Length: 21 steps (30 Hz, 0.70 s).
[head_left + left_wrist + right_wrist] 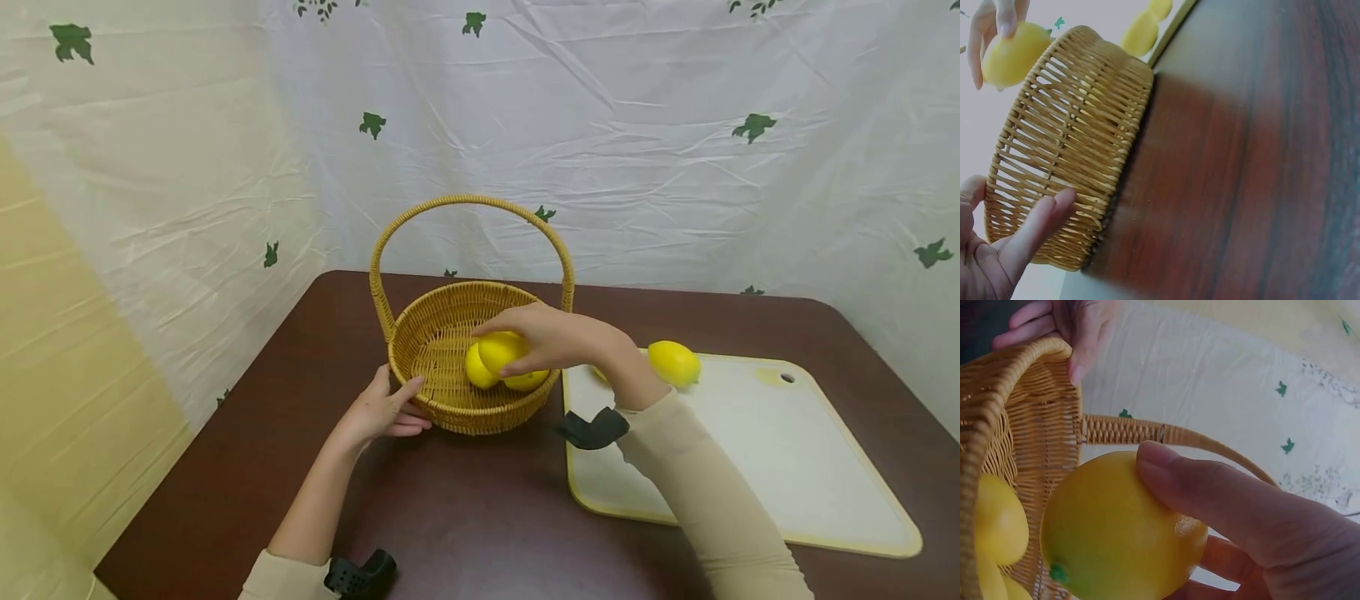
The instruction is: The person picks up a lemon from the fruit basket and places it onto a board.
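Note:
A round wicker basket with a tall arched handle stands on the table. At its front left my left hand holds the rim, thumb over the edge and fingers along the outer wall. My right hand grips a yellow lemon above the right part of the basket. In the right wrist view, the thumb presses on this lemon, whose tip is green. Below it, more lemons lie inside the basket, partly hidden by the rim and the held lemon.
A white cutting board with a yellow edge lies on the right of the dark brown table. One lemon sits at its back edge; another is mostly covered by my right wrist. A white leaf-patterned cloth hangs behind.

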### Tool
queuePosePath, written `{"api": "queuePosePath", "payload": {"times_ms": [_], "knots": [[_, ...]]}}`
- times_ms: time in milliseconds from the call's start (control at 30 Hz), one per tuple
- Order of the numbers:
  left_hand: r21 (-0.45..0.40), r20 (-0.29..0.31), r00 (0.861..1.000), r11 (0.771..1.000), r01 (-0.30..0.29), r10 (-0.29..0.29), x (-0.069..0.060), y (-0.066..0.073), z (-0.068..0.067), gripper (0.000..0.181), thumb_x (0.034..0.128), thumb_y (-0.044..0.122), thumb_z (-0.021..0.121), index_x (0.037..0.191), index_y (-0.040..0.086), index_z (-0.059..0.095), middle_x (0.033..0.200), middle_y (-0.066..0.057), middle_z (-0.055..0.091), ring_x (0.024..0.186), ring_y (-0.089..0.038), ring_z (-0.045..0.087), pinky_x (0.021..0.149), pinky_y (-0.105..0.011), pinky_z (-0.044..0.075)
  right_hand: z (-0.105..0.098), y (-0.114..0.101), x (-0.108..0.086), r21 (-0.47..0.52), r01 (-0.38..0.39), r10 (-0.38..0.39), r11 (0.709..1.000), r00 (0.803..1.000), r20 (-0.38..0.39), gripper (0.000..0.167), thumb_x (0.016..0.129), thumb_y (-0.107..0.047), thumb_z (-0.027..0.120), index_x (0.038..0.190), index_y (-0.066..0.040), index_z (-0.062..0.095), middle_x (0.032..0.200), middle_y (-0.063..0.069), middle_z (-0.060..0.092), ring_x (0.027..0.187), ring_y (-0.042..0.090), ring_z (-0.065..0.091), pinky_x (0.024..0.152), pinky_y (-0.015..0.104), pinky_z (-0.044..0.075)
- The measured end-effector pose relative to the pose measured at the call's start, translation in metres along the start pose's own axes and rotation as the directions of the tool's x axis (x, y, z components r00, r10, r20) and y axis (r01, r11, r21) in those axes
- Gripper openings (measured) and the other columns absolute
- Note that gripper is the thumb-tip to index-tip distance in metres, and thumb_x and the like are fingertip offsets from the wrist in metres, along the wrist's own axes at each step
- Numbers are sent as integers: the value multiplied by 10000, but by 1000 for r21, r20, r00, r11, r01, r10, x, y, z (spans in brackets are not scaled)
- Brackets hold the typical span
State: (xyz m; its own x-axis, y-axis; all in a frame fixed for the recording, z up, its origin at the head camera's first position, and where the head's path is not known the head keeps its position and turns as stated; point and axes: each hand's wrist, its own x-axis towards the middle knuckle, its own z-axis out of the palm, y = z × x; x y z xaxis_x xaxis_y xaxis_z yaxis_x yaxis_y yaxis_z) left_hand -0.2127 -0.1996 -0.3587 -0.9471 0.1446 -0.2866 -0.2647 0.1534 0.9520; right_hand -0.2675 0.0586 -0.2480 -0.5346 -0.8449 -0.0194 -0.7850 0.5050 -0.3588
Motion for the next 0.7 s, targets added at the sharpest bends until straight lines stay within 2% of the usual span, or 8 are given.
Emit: {"api": "queuePosePath", "payload": {"times_ms": [133,300,433,600,700], "knots": [[8,6,1000,1000,-10,10,1,-4,2,691,927,362,523,1396,53,121,883,-215,642,781,-293,668,679,-391,552,0,5,-21,52,-9,12,999,999,-52,528,815,-268,707,1295,-155,518,1273,-46,520,1091,133,482,897,329,421],[14,23,999,999,-29,29,3,-3,0,699,940,362,502,1409,49,88,921,-244,632,804,-306,663,700,-403,547,0,11,-39,41,-24,28,999,994,-102,526,811,-239,713,1284,-111,523,1258,-2,538,1100,169,499,907,355,426],[2,40,999,1000,-19,19,2,-2,1,667,963,316,469,1419,55,57,951,-260,625,832,-324,656,716,-409,543,4,16,-53,37,-56,61,998,991,-122,535,797,-223,728,1277,-100,528,1255,15,541,1137,199,491,937,384,416],[-14,18,1000,1000,-9,9,1,-5,2,640,964,302,469,1410,58,80,946,-232,635,830,-315,657,719,-393,544,8,22,-70,61,-79,87,995,984,-154,542,784,-226,742,1272,-115,536,1249,21,544,1140,192,490,932,383,422],[-11,6,1000,1000,-25,25,1,-7,3,621,967,300,466,1401,47,100,954,-228,636,820,-312,659,725,-394,542,8,28,-82,96,-119,134,988,975,-178,541,784,-252,740,1269,-122,540,1228,6,553,1065,164,513,872,369,451]]}}
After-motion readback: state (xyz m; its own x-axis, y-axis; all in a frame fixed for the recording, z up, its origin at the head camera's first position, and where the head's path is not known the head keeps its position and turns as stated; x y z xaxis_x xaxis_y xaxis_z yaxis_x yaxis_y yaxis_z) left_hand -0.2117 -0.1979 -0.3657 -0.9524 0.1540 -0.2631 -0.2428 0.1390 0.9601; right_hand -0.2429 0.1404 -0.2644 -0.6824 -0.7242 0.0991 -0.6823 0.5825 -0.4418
